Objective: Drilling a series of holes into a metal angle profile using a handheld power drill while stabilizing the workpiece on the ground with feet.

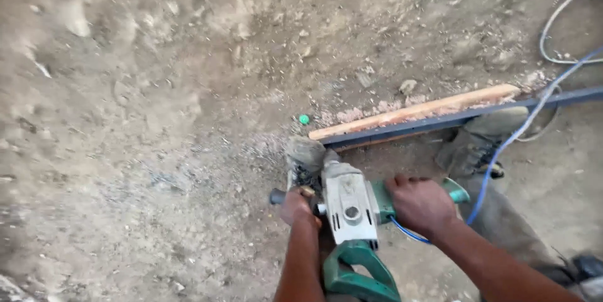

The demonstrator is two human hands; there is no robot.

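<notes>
Both hands work a green and grey power tool (pixel 352 214) low over a dusty dirt floor (pixel 144 120). The left hand (pixel 298 206) is clenched around the tool's black side handle (pixel 277 196), which sticks out to the left. The right hand (pixel 421 204) is clenched over the green body of the tool, on its right side. The tool's front end points up the view, toward the near end of a dark metal bar (pixel 465 116) that lies flat on the floor. A long strip of wood (pixel 418 111) lies just beside the bar, along its far edge, and both run off toward the right edge of the view. A blue cable (pixel 502 151) leaves the tool under the right hand and crosses over the bar. A grey cable (pixel 553 25) loops in the far right corner. A small green cap (pixel 304 119) sits on the dirt near the wood's left end. A dusty shoe (pixel 477 148) rests just this side of the bar. The floor to the left of the tool lies open, with only loose grit and stones.
</notes>
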